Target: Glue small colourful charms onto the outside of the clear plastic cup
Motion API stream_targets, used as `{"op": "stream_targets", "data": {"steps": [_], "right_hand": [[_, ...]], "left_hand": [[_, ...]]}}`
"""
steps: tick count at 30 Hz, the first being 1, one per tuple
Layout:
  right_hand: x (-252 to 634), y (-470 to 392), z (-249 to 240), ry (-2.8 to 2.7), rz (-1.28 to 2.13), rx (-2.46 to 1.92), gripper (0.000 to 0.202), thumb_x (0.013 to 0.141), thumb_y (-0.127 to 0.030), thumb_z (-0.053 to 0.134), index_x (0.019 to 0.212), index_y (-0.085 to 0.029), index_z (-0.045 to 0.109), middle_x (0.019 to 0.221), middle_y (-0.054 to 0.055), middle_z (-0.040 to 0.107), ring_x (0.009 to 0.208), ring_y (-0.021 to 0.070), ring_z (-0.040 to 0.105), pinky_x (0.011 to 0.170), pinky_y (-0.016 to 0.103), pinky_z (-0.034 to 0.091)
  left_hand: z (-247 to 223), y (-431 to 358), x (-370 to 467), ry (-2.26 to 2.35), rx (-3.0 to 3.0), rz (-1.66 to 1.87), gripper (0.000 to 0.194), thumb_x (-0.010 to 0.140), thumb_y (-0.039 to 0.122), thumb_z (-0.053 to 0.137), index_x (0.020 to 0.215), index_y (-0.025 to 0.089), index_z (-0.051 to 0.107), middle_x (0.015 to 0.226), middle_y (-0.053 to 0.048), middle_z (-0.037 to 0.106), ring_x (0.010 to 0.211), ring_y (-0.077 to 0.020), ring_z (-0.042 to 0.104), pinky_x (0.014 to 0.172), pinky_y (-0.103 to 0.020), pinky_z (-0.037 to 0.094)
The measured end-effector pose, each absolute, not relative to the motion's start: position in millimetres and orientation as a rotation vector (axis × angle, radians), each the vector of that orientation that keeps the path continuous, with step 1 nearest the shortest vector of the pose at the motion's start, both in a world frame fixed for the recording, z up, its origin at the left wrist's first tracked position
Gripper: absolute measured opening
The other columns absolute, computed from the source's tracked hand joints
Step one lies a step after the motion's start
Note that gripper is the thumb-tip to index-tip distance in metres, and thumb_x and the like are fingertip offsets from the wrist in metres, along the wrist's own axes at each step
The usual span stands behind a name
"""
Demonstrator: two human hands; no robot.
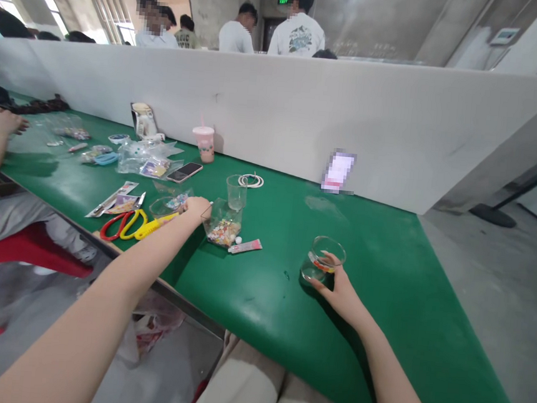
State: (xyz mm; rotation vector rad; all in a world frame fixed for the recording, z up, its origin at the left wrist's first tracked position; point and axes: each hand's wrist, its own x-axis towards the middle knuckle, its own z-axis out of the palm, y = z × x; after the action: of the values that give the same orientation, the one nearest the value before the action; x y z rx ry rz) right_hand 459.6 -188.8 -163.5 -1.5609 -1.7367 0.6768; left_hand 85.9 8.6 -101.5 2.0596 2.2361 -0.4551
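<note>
My right hand is wrapped round a clear glass cup on the green table, with a row of red, orange and yellow pieces on its side. My left hand is closed at the left edge of a clear plastic container that holds many small coloured pieces. Its fingertips are mostly hidden, and what they grip cannot be made out. A pink-and-grey glue tube lies in front of the container, with a small white cap beside it. Behind the container stands a clear plastic cup.
Yellow scissors and red-handled scissors lie under my left forearm. Further back are a phone, a pink drink cup, a white coiled cord and plastic bags. A white partition borders the table; another person's hand is at left.
</note>
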Motion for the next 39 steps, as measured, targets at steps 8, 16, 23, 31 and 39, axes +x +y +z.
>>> {"op": "stream_targets", "data": {"steps": [8, 16, 23, 31, 39], "right_hand": [[458.9, -190.3, -160.6, -1.732, 0.671, -1.560, 0.066, 0.077, -0.047, 0.061, 0.130, -0.019, 0.036, 0.127, 0.015, 0.053, 0.122, 0.0300, 0.048, 0.106, 0.052, 0.033], [458.8, -190.2, -162.1, -1.733, 0.662, -1.542, 0.065, 0.077, -0.047, 0.060, 0.130, -0.019, 0.035, 0.128, 0.015, 0.052, 0.124, 0.0298, 0.047, 0.105, 0.051, 0.034], [460.3, -189.8, -163.8, -1.740, 0.659, -1.549, 0.065, 0.077, -0.045, 0.061, 0.131, -0.020, 0.035, 0.127, 0.014, 0.054, 0.123, 0.0296, 0.048, 0.106, 0.051, 0.034], [461.4, -189.7, -165.7, -1.751, 0.669, -1.559, 0.066, 0.078, -0.046, 0.061, 0.132, -0.020, 0.033, 0.128, 0.014, 0.052, 0.124, 0.0303, 0.047, 0.106, 0.052, 0.034], [461.1, -191.3, -165.2, -1.742, 0.693, -1.571, 0.067, 0.078, -0.048, 0.059, 0.132, -0.020, 0.032, 0.128, 0.014, 0.052, 0.124, 0.0295, 0.047, 0.106, 0.050, 0.033]], "left_hand": [[-119.5, 2.3, 79.6, 2.318, 1.988, -0.564, 0.034, 0.088, 0.034, 0.053, 0.115, 0.015, 0.054, 0.115, -0.009, 0.058, 0.099, -0.0199, 0.059, 0.082, -0.041, 0.051], [-118.5, 0.0, 85.7, 2.379, 1.942, -0.581, 0.032, 0.087, 0.033, 0.054, 0.114, 0.015, 0.055, 0.113, -0.009, 0.059, 0.098, -0.0201, 0.059, 0.082, -0.041, 0.051], [-116.0, -4.2, 88.6, 2.371, 1.913, -0.586, 0.034, 0.087, 0.034, 0.054, 0.116, 0.015, 0.054, 0.115, -0.009, 0.058, 0.099, -0.0205, 0.058, 0.082, -0.042, 0.051], [-117.1, -9.9, 89.5, 2.359, 1.896, -0.568, 0.033, 0.088, 0.033, 0.054, 0.115, 0.015, 0.054, 0.114, -0.008, 0.058, 0.098, -0.0192, 0.059, 0.081, -0.040, 0.051], [-118.9, -7.7, 88.2, 2.357, 1.936, -0.540, 0.034, 0.088, 0.034, 0.054, 0.116, 0.015, 0.054, 0.115, -0.009, 0.058, 0.098, -0.0197, 0.059, 0.082, -0.041, 0.051]]}}
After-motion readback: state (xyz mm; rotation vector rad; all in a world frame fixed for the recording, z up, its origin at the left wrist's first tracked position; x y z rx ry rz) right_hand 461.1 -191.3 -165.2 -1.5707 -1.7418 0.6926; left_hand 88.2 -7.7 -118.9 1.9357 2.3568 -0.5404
